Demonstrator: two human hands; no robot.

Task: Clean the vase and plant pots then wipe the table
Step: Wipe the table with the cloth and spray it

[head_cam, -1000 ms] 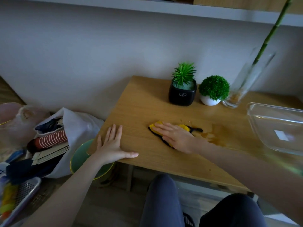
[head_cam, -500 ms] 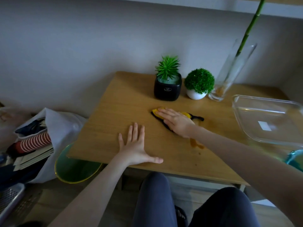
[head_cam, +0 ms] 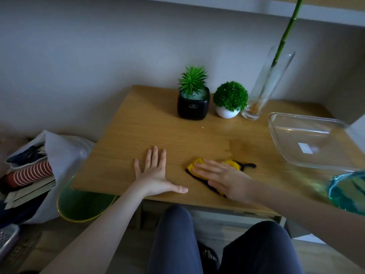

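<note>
My right hand [head_cam: 223, 178] presses flat on a yellow cloth with black edging [head_cam: 233, 164] near the front of the wooden table [head_cam: 142, 135]. My left hand [head_cam: 155, 173] rests flat on the table just left of the cloth, fingers spread. A damp patch [head_cam: 243, 146] darkens the wood behind the cloth. At the back stand a black square pot with a spiky plant [head_cam: 193, 104], a white round pot with a ball-shaped plant [head_cam: 229, 102] and a tall glass vase [head_cam: 262, 89] holding a green stalk.
A clear glass dish [head_cam: 308, 139] sits at the table's right side, with a blue glass bowl [head_cam: 347, 190] at the right edge. Left of the table are a white bag of items [head_cam: 57, 155] and a yellow-green rimmed basin [head_cam: 85, 206]. My knees are below the table front.
My right hand has slid the cloth toward the table's front edge, leaving a damp patch behind it. My left hand stays flat beside it. The camera has shifted.
</note>
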